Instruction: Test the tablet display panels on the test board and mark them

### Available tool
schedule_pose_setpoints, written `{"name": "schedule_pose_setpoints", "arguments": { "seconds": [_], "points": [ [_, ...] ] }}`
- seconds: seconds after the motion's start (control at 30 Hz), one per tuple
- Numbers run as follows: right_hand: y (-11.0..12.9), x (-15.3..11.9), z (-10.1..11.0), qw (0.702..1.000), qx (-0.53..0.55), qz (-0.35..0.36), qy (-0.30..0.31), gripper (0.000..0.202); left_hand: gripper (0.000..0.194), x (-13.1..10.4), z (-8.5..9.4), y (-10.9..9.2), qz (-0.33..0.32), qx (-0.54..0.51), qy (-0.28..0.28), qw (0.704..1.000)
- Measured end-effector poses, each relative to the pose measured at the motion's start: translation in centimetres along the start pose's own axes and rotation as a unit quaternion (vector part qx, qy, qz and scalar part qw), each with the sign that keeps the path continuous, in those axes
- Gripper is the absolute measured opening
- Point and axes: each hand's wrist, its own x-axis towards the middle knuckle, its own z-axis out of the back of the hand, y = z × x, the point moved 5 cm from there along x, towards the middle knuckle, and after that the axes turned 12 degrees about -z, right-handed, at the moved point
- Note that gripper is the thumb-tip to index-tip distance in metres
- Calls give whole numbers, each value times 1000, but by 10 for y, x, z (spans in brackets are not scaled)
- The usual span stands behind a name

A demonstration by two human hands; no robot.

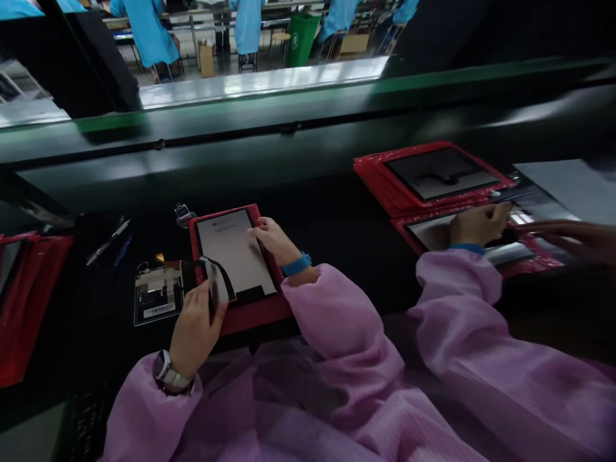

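Note:
A flat display panel (235,247) with a pale back and black edges lies on a red bubble-wrap sleeve (260,314). A dark flex cable (227,276) curves over its lower left part. My left hand (195,324), wearing a watch, is at the panel's lower left corner, thumb and fingers closed on a thin pale piece (217,285). My right hand (276,242), with a blue wristband, is at the panel's upper right edge. Its fingertips are pinched over the surface; whatever they hold is too small to tell. Left of the sleeve lies a flat electronic module (158,292) with a barcode label.
Pens (108,242) and a small clear-and-dark item (183,215) lie at the left. Red sleeves (33,295) are stacked far left, more (380,183) at the right. Beside me a co-worker's hands (479,224) work over another panel. A metal ledge (269,86) runs behind.

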Motion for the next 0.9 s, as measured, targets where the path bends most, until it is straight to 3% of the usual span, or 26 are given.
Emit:
{"name": "schedule_pose_setpoints", "arguments": {
  "seconds": [0.13, 0.23, 0.3, 0.43, 0.53, 0.6, 0.7, 0.77, 0.83, 0.9],
  "points": [
    [20, -15, 2, 988, 136, 26, 68, 56, 62, 4, 26, 11, 49, -85, 63, 993],
    [38, -35, -6, 956, 250, 80, 128, 67, 55, 10, 48, 12, 98, -179, 126, 971],
    [49, -50, -19, 928, 296, 123, 192, 74, 49, 24, 62, 10, 117, -274, 70, 952],
    [65, -81, -52, 901, 219, 209, 310, 89, 52, 62, 72, 14, 104, -401, -159, 896],
    [69, -98, -70, 886, 162, 255, 352, 96, 66, 81, 61, 24, 148, -423, -195, 873],
    [64, -96, -76, 904, 160, 240, 316, 94, 63, 85, 59, 26, 177, -449, -184, 856],
    [39, -75, -78, 972, 142, 94, 161, 88, 45, 82, 70, 25, 202, -450, -180, 851],
    [23, -69, -82, 989, 104, 8, 103, 86, 36, 76, 80, 28, 241, -422, -196, 852],
    [18, -73, -90, 992, 66, 6, 112, 85, 34, 69, 88, 36, 272, -391, -214, 853],
    [22, -87, -98, 986, 25, 57, 152, 86, 35, 66, 93, 47, 242, -362, -201, 878]
  ]
}}
